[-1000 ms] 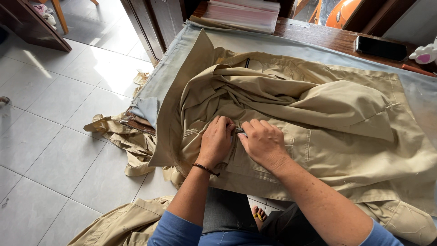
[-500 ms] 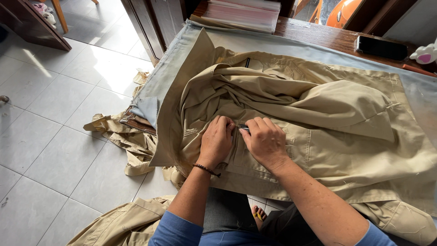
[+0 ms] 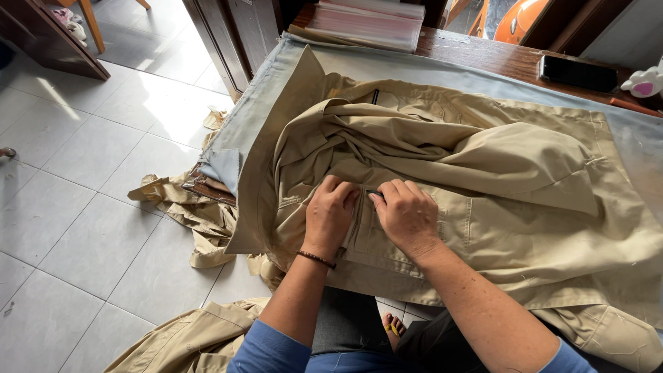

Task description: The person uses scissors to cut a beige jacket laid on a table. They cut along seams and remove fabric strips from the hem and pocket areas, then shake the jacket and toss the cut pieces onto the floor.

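Barely shifted since a second ago, both hands press together on the khaki garment (image 3: pixel 483 207) spread over the table (image 3: pixel 483 62), left hand (image 3: pixel 330 214) and right hand (image 3: pixel 406 215) pinching one small dark item (unclear what), with clear flat packets (image 3: pixel 369 21) stacked at twelve o'clock.

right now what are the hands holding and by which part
Both hands pinch the khaki garment at a seam near its front pocket: left hand and right hand. A small dark tool seems to sit at the right fingers, but it cannot be made out.
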